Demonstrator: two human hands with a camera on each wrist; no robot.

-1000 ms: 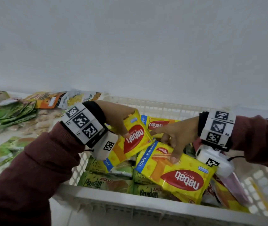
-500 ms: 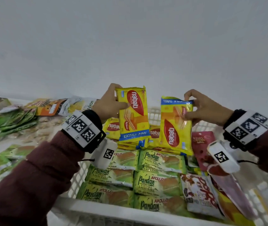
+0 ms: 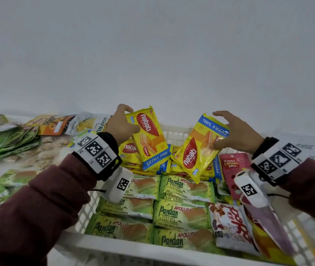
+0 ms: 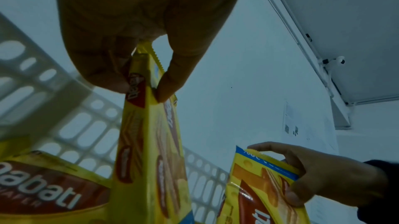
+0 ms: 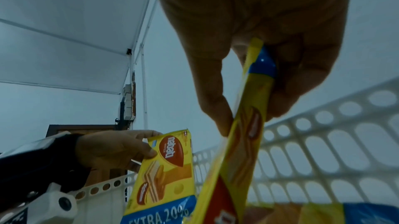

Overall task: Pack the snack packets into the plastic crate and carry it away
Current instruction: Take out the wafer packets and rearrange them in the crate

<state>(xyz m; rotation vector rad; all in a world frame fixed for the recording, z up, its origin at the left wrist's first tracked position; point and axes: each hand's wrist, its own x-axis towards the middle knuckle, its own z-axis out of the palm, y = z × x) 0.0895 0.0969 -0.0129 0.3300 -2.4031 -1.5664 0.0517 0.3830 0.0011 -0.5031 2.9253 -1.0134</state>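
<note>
A white perforated plastic crate [image 3: 114,248] in front of me holds green Pandan cake packets [image 3: 179,214], yellow Nabati wafer packets [image 3: 128,152] at its far side and red and white snack bags at the right. My left hand [image 3: 123,124] pinches the top of one yellow Nabati packet [image 3: 150,137], held upright above the far row; thumb and fingers clamp it [image 4: 149,108] in the left wrist view. My right hand [image 3: 235,132] grips the blue end of a second, tilted Nabati packet [image 3: 198,148], also seen edge-on as a packet [image 5: 244,135].
More snack packets lie loose on the white table left of the crate: green ones [image 3: 9,139], an orange pouch [image 3: 55,123] and a jackfruit bag [image 3: 91,122]. A red Cocoa Ball bag [image 3: 231,166] and a white-red bag [image 3: 229,227] fill the crate's right side. A pale wall stands close behind.
Both hands lifted their Nabati packets off the pile from lying flat to standing upright, uncovering the Pandan packets. Since half a second ago the right packet has tilted and dropped lower.
</note>
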